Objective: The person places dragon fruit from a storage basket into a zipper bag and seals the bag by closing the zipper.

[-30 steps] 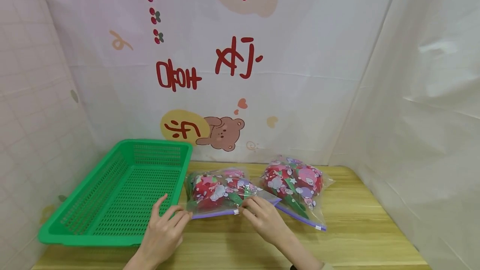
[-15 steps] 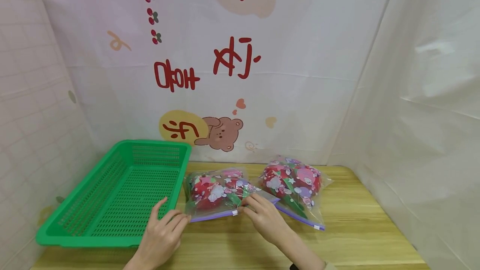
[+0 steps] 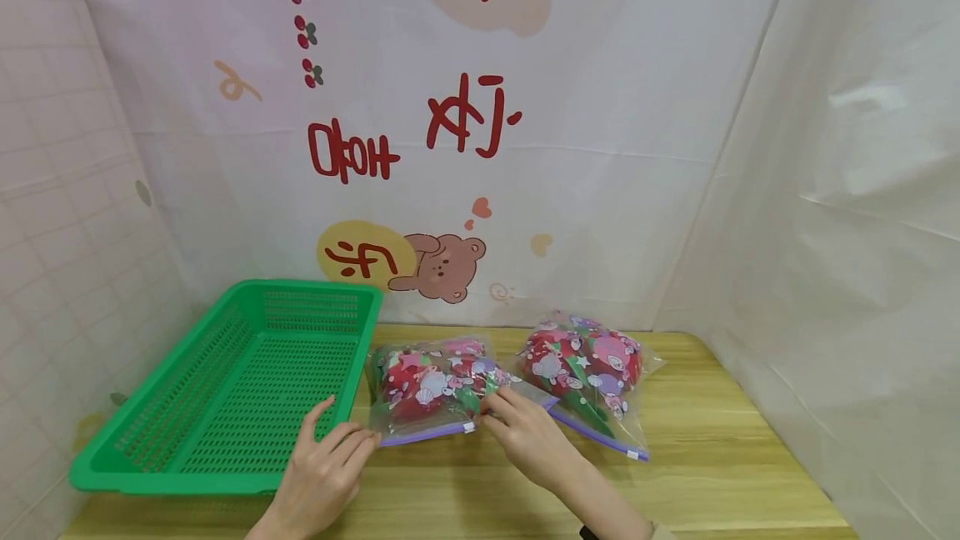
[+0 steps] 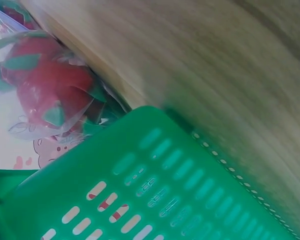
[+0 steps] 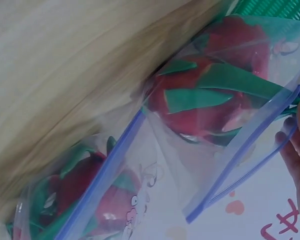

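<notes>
A clear zip bag (image 3: 427, 390) printed with cartoon figures lies on the table, holding red, green-leaved fruit like dragon fruit (image 5: 200, 95). At the left end of its purple zip edge, my left hand (image 3: 322, 469) pinches the corner, index finger raised. My right hand (image 3: 528, 440) pinches the zip edge (image 5: 260, 145) beside the white slider (image 3: 469, 427). In the right wrist view the two purple edges stand apart on that side. A second filled zip bag (image 3: 588, 373) lies to the right. The left wrist view does not show the left hand's grip.
A green perforated basket (image 3: 180, 483) stands at the left, close beside my left hand and the first bag. Behind the wooden table (image 3: 720, 457) hangs a printed white cloth (image 3: 600, 148). Another white sheet (image 3: 862, 232) borders the right side.
The near zip edge has shifted slightly toward me at its left end, along with the left hand. Both hands keep their hold, and the view has moved a little.
</notes>
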### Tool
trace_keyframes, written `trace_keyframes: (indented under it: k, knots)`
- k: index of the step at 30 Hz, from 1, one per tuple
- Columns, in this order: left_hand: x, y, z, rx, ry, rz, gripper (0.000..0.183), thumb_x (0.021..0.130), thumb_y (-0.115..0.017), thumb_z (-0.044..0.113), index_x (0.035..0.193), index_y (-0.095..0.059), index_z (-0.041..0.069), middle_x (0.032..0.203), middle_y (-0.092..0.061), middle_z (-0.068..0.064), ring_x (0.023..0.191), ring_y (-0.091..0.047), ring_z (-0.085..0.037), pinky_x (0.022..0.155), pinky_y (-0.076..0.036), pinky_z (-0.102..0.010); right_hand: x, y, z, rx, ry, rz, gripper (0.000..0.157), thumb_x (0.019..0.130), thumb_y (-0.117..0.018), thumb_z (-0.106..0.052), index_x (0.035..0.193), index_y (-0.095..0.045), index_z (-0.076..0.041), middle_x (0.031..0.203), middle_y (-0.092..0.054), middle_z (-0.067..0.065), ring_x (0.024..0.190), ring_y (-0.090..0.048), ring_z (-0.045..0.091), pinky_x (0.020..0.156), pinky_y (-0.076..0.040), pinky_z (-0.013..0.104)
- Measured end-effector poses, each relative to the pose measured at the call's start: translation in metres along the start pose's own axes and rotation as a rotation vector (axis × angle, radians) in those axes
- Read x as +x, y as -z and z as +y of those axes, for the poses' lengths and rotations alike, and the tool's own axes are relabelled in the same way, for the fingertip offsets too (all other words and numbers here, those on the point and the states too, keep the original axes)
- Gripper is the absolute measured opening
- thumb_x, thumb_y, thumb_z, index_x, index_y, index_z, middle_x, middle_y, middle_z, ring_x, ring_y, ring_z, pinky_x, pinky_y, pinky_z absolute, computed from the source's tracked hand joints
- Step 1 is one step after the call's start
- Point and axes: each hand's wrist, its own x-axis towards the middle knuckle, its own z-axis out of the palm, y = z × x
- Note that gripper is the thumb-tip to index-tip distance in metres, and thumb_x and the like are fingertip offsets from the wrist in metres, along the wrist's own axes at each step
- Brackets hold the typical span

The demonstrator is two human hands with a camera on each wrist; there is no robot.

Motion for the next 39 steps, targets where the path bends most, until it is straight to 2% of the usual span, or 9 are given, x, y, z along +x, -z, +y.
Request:
trace_keyframes:
  k: [3,5,7,10,14,17,24,34,39]
  knots:
    - [-0.001,-0.001,0.000,0.005,-0.016,0.014,0.044,0.094,-0.032,0.000,0.072,-0.069,0.009,0.065,-0.067,-0.002,0.063,-0.060,-0.016,0.108,-0.033,-0.052,0.003,0.000,0.000,-0.052,0.025,0.020,0.028,0.098,-0.045,-0.005,0.085,-0.069,-0.011,0.091,-0.060,-0.002,0.080,-0.052,0.009,0.067,-0.045,0.012]
    - [-0.002,-0.001,0.000,0.006,-0.022,0.018,0.044,0.093,-0.032,-0.001,0.072,-0.069,0.009,0.066,-0.067,-0.001,0.063,-0.060,-0.016,0.115,-0.026,-0.050,0.004,0.000,0.000,-0.079,0.039,0.024,0.038,0.103,-0.034,-0.008,0.084,-0.066,-0.012,0.089,-0.059,-0.003,0.078,-0.050,0.009,0.064,-0.043,0.012]
    - [-0.002,-0.001,0.000,0.004,-0.026,0.022,0.044,0.092,-0.031,-0.002,0.071,-0.069,0.009,0.066,-0.068,-0.001,0.063,-0.060,-0.016,0.118,-0.022,-0.048,0.006,-0.001,0.001,-0.100,0.053,0.024,0.041,0.104,-0.029,-0.009,0.084,-0.065,-0.012,0.088,-0.058,-0.003,0.076,-0.049,0.009,0.062,-0.042,0.012]
    - [-0.003,-0.001,0.000,0.002,-0.026,0.041,0.044,0.091,-0.031,-0.002,0.071,-0.069,0.009,0.066,-0.067,-0.002,0.063,-0.060,-0.016,0.115,-0.027,-0.050,0.007,-0.003,0.001,-0.136,0.071,0.013,0.042,0.104,-0.026,-0.008,0.083,-0.062,-0.012,0.085,-0.057,-0.003,0.074,-0.048,0.008,0.060,-0.040,0.012]
    - [-0.004,-0.003,0.000,0.005,-0.034,0.078,0.043,0.091,-0.033,-0.002,0.070,-0.069,0.009,0.065,-0.067,-0.002,0.061,-0.060,-0.016,0.107,-0.034,-0.053,0.007,-0.006,0.002,-0.183,0.074,-0.001,0.044,0.104,-0.022,-0.005,0.084,-0.061,-0.010,0.083,-0.056,-0.003,0.073,-0.048,0.008,0.060,-0.040,0.014]
    - [-0.005,-0.004,0.000,0.008,-0.040,0.090,0.043,0.091,-0.033,-0.002,0.069,-0.069,0.009,0.065,-0.067,-0.002,0.061,-0.060,-0.016,0.106,-0.035,-0.053,0.008,-0.007,0.001,-0.201,0.069,-0.006,0.045,0.102,-0.021,-0.004,0.083,-0.060,-0.010,0.082,-0.056,-0.003,0.073,-0.048,0.009,0.060,-0.041,0.015]
    - [-0.004,-0.004,0.001,-0.004,-0.034,0.092,0.043,0.091,-0.034,-0.002,0.069,-0.069,0.008,0.064,-0.067,-0.002,0.061,-0.060,-0.016,0.114,-0.028,-0.049,0.008,-0.008,0.001,-0.231,0.063,-0.012,0.045,0.101,-0.021,-0.003,0.080,-0.061,-0.010,0.079,-0.057,-0.002,0.070,-0.047,0.008,0.055,-0.037,0.013]
    - [-0.005,-0.005,0.000,-0.011,-0.046,0.112,0.041,0.089,-0.035,-0.002,0.069,-0.069,0.008,0.065,-0.067,-0.002,0.061,-0.059,-0.016,0.096,-0.038,-0.052,0.014,-0.011,0.001,-0.255,0.065,0.017,0.045,0.102,-0.021,-0.004,0.077,-0.058,-0.011,0.076,-0.057,-0.004,0.068,-0.048,0.008,0.056,-0.037,0.014]
    - [-0.005,-0.005,0.000,-0.016,-0.024,0.107,0.041,0.088,-0.034,-0.003,0.069,-0.068,0.008,0.064,-0.067,-0.002,0.060,-0.060,-0.016,0.113,-0.030,-0.048,0.013,-0.012,0.001,-0.212,0.088,0.021,0.041,0.102,-0.027,-0.006,0.081,-0.062,-0.012,0.079,-0.057,-0.004,0.070,-0.048,0.008,0.058,-0.036,0.013]
